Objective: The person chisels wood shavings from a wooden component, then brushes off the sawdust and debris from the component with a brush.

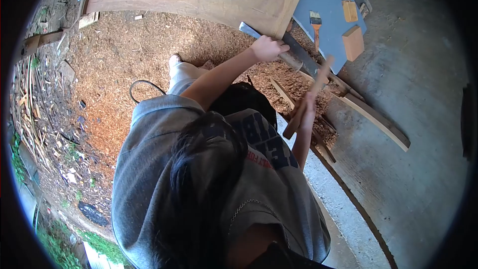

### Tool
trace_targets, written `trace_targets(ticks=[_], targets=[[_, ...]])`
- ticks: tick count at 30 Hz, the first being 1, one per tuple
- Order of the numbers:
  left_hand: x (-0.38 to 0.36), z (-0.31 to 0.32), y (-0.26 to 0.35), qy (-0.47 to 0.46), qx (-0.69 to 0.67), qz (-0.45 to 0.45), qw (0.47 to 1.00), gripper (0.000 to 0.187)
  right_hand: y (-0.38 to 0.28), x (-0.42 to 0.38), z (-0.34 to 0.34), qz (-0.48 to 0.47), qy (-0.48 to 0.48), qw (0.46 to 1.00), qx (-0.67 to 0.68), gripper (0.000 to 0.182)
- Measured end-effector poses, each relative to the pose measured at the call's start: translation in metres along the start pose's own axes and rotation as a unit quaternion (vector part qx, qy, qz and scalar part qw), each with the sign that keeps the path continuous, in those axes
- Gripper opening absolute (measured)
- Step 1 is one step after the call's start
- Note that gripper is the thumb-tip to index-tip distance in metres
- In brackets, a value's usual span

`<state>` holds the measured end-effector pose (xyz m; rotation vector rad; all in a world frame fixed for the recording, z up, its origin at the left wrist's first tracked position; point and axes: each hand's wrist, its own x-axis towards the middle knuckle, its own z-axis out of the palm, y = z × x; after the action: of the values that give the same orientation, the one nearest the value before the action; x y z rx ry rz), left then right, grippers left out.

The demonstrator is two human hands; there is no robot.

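Observation:
My left hand (269, 49) is closed around a tool. Its pale metal blade (249, 30) sticks out at the upper left, and a round wooden handle (291, 61) seems to show on the other side, by a dark beam. My right hand (309, 103) is wrapped round a long wooden piece (322, 75), which slants from upper right to lower left. Its lower end (293, 126) is darker and partly hidden by my fingers. The two hands are apart, above wood shavings (269, 80).
A curved plywood panel (199, 5) spans the top. On a blue-grey board (326, 0) lie a brush (315, 27) and wood blocks (352, 42). A long timber (376, 119) lies on the concrete floor (408, 69). Scrap sticks (32, 97) are at left.

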<state>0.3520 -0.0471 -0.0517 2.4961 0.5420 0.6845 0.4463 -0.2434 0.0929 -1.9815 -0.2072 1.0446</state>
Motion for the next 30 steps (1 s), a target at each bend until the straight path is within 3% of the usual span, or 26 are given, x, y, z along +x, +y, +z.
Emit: trace_targets(ticks=[1, 4, 5, 6, 8, 10, 13, 14, 16, 17, 18, 21, 22, 25, 26, 30], targets=[[-0.001, -0.004, 0.0, 0.0, 0.001, -0.004, 1.0, 0.034, 0.003, 0.004, 0.0, -0.025, 0.024, 0.994, 0.103, 0.035], [0.0, -0.015, 0.0, -0.019, -0.007, -0.027, 0.999, 0.035, 0.008, 0.009, 0.026, -0.003, 0.065, 0.977, 0.205, 0.034], [0.0, -0.017, -0.003, -0.013, -0.009, -0.034, 0.999, 0.034, 0.004, 0.01, 0.031, 0.016, -0.006, 0.994, 0.112, 0.039], [-0.003, -0.018, -0.005, -0.009, -0.011, -0.041, 0.999, 0.033, -0.004, 0.012, 0.031, 0.017, -0.008, 0.994, 0.112, 0.039], [-0.012, -0.027, -0.012, -0.009, -0.002, -0.046, 0.999, 0.035, -0.024, 0.017, 0.027, -0.003, -0.084, 0.99, -0.111, 0.035], [-0.014, -0.037, -0.02, 0.0, 0.009, -0.056, 0.998, 0.036, -0.034, 0.022, 0.032, 0.0, -0.059, 0.994, -0.091, 0.034], [-0.022, -0.046, -0.029, 0.036, -0.007, -0.092, 0.995, 0.037, -0.025, 0.02, 0.055, 0.011, -0.008, 0.99, 0.142, 0.031], [-0.024, -0.049, -0.035, 0.037, -0.006, -0.096, 0.995, 0.037, -0.022, 0.015, 0.062, 0.013, -0.01, 0.99, 0.139, 0.031], [-0.03, -0.058, -0.049, 0.008, 0.026, -0.134, 0.991, 0.037, -0.019, 0.005, 0.074, 0.043, -0.145, 0.987, -0.05, 0.032], [-0.036, -0.062, -0.055, 0.04, 0.031, -0.122, 0.991, 0.035, -0.002, 0.021, 0.068, 0.006, -0.111, 0.991, -0.071, 0.031], [-0.039, -0.069, -0.059, 0.04, 0.033, -0.125, 0.991, 0.035, -0.006, 0.023, 0.07, 0.006, -0.114, 0.991, -0.071, 0.031], [-0.049, -0.088, -0.065, 0.05, 0.014, -0.116, 0.992, 0.035, -0.005, 0.023, 0.086, -0.019, -0.013, 0.984, 0.174, 0.032], [-0.051, -0.089, -0.068, 0.055, 0.009, -0.122, 0.991, 0.035, -0.005, 0.017, 0.099, -0.017, -0.009, 0.984, 0.176, 0.032], [-0.061, -0.096, -0.083, 0.057, 0.007, -0.125, 0.99, 0.034, -0.03, 0.007, 0.135, -0.008, -0.109, 0.989, -0.094, 0.034], [-0.065, -0.1, -0.091, 0.054, 0.014, -0.124, 0.991, 0.034, -0.024, 0.021, 0.134, -0.082, -0.114, 0.982, -0.13, 0.035], [-0.082, -0.137, -0.109, 0.069, 0.006, -0.106, 0.992, 0.033, -0.051, 0.002, 0.162, -0.078, -0.042, 0.996, 0.025, 0.032]])
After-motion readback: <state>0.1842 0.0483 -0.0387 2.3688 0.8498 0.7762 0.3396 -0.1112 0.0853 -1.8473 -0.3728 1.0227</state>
